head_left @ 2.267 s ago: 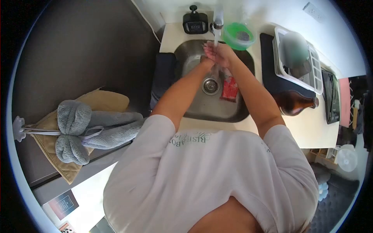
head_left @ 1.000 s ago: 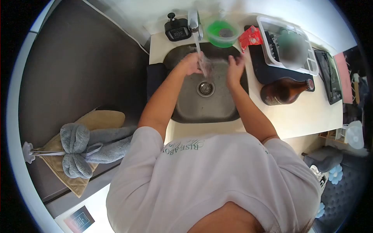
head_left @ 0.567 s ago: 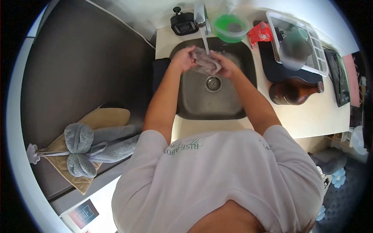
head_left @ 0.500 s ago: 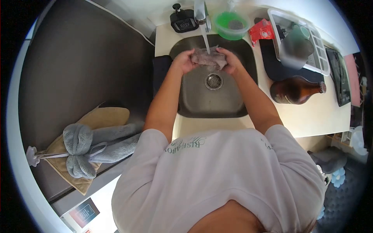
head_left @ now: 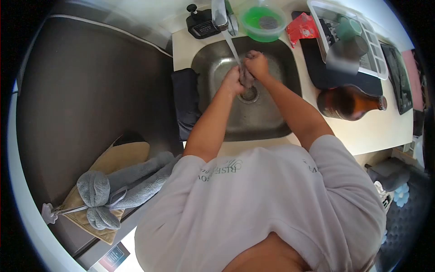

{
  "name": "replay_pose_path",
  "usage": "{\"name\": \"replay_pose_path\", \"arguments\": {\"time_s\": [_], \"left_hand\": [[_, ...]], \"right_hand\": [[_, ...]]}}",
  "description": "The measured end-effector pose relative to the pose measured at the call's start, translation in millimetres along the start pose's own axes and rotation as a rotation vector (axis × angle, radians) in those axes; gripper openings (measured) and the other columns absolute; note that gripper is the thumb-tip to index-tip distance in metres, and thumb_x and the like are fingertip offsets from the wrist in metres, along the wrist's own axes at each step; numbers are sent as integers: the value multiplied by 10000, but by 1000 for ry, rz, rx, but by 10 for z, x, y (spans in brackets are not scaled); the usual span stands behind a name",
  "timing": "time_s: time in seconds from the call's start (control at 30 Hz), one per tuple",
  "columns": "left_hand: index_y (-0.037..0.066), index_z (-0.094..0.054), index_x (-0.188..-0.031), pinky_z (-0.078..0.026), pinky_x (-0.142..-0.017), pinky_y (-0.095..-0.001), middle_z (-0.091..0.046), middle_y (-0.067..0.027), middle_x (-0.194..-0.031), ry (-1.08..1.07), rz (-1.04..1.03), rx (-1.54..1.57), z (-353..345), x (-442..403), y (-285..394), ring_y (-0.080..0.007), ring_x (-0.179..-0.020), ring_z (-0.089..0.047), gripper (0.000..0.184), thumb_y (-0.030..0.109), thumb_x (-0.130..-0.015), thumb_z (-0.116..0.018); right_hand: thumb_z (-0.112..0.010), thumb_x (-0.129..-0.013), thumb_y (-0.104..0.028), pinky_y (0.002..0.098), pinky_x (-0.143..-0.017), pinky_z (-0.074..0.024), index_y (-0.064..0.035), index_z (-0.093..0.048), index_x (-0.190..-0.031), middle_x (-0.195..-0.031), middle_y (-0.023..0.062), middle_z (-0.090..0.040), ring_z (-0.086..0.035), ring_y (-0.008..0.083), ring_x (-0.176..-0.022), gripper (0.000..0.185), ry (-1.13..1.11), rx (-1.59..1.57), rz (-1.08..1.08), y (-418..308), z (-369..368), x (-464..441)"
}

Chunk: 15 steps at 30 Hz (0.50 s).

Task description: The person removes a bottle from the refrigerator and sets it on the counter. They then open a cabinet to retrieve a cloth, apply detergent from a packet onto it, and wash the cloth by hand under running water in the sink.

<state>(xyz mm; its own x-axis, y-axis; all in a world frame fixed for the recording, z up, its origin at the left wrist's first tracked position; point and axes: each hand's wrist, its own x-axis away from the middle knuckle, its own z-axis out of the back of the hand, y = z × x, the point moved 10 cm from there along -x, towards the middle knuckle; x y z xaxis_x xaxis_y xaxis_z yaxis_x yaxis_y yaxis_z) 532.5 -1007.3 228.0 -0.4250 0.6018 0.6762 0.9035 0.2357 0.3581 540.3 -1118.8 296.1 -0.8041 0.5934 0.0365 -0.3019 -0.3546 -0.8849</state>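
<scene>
Over the sink, my left hand and my right hand are both closed on a wet greyish cloth, bunched between them. Water from the faucet runs down beside my hands onto the cloth. My right hand is a little higher in the view than my left. Just below the cloth lies the metal drain, partly hidden by it.
Behind the sink stand a black soap bottle and a green tub. To the right are a red packet, a white dish rack and a brown bottle on its side. A dark cloth lies left.
The red packet went from the sink to the counter. The cloth, lately stretched between my hands, is now bunched up, and my hands have come closer together.
</scene>
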Motion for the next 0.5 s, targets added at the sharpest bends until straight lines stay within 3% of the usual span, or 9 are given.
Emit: {"name": "replay_pose_path", "arguments": {"time_s": [0.1,0.13,0.23,0.3,0.37,0.4,0.47,0.5], "left_hand": [[86,-550,-971,-506,-669,-346,-610,-55,-886,-26,-55,-28,14,72,134,-198,-761,-608,273,292,-917,-379],[88,-550,-975,-505,-680,-350,-610,-59,-897,-107,-103,-13,-10,48,183,-204,-775,-607,269,294,-916,-387],[95,-549,-986,-502,-713,-362,-608,-70,-933,-730,-229,224,-401,-16,211,-222,-818,-603,259,302,-911,-411],[99,-548,-993,-500,-735,-370,-607,-78,-956,-539,-225,205,-318,-165,140,-234,-846,-601,255,307,-908,-427],[100,-571,-946,-501,-745,-391,-621,-79,-890,134,-45,5,115,2,65,-252,-815,-605,258,322,-898,-448],[104,-568,-949,-508,-735,-396,-619,-86,-891,158,-80,1,-29,227,154,-258,-802,-604,242,306,-893,-447],[105,-570,-962,-503,-747,-425,-620,-90,-895,-280,-293,-95,229,-211,357,-264,-804,-603,256,316,-890,-443],[97,-568,-970,-503,-741,-425,-619,-92,-892,-455,-270,74,-2,-75,312,-264,-802,-603,263,311,-888,-439]], "right_hand": [[-659,-656,-202,379,-771,-483,-45,-650,-899,-864,211,-634,-612,380,-853,289,-113,-81,159,-539,-211,391],[-655,-732,-212,408,-753,-447,-18,-584,-821,-851,164,-577,-566,299,-831,225,-78,186,171,-341,-666,541],[-642,-667,-199,420,-754,-488,-67,-654,-885,-908,206,-631,-615,371,-829,255,11,102,116,-580,-181,458],[-665,-668,-221,390,-767,-481,-58,-655,-919,-851,187,-642,-616,369,-826,299,21,19,-81,-197,-71,223],[-659,-669,-213,413,-749,-489,-90,-663,-912,-838,166,-649,-622,356,-815,273,-63,7,-138,-23,-52,69],[-662,-669,-218,417,-742,-487,-91,-662,-896,-831,161,-650,-623,354,-810,260,-98,-32,-102,-170,-78,144],[-667,-668,-227,425,-728,-484,-93,-659,-863,-815,150,-652,-625,350,-800,236,-166,-112,-27,-477,-195,405],[-669,-668,-230,425,-729,-484,-94,-659,-857,-817,148,-653,-626,348,-800,233,-76,-101,129,-649,-179,487]]}}
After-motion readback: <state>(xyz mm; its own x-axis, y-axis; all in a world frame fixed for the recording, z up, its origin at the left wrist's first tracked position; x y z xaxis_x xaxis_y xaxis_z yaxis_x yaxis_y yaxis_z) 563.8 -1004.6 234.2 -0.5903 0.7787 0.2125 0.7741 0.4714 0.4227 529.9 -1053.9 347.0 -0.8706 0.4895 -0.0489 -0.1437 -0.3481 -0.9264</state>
